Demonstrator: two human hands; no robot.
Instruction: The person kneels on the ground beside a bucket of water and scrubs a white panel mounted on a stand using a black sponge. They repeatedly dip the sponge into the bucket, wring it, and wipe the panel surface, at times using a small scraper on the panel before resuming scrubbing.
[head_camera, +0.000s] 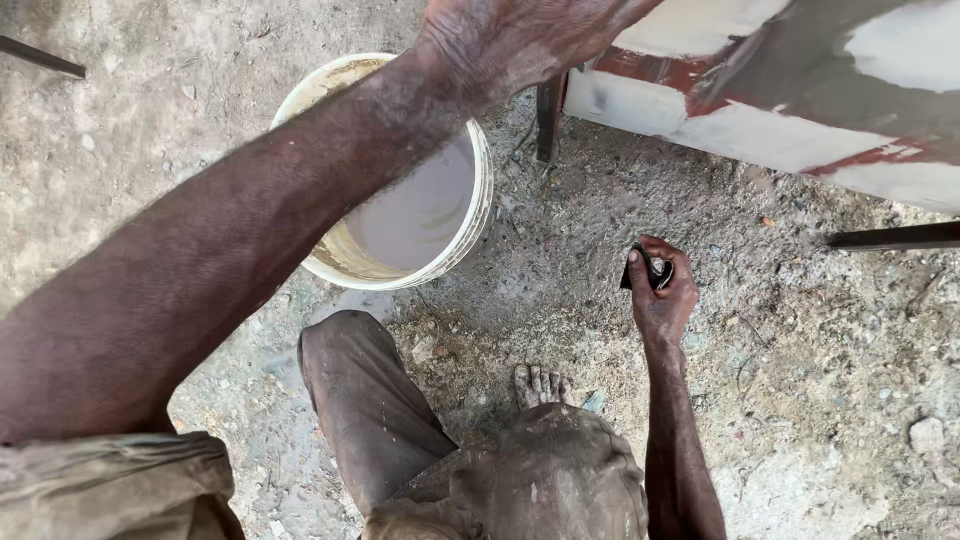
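Note:
My left hand (520, 35) reaches up and forward over a white bucket (482, 190), resting against the edge of a panel (760, 130) patched with white filler over red and grey. Its fingers run out of view at the top. My left forearm crosses the bucket, which holds cloudy greyish water. Lower right, my right hand (660, 295) is closed around a small dark folded piece (650, 268), perhaps abrasive paper, held above the gravelly ground. My bare foot (540, 385) and bent knees in dirty trousers show at the bottom.
The ground (800, 380) is rough concrete with dust and small stones. A dark metal leg (548, 118) stands under the panel. A thin dark rod (890, 237) lies at the right, another (40, 56) at the top left.

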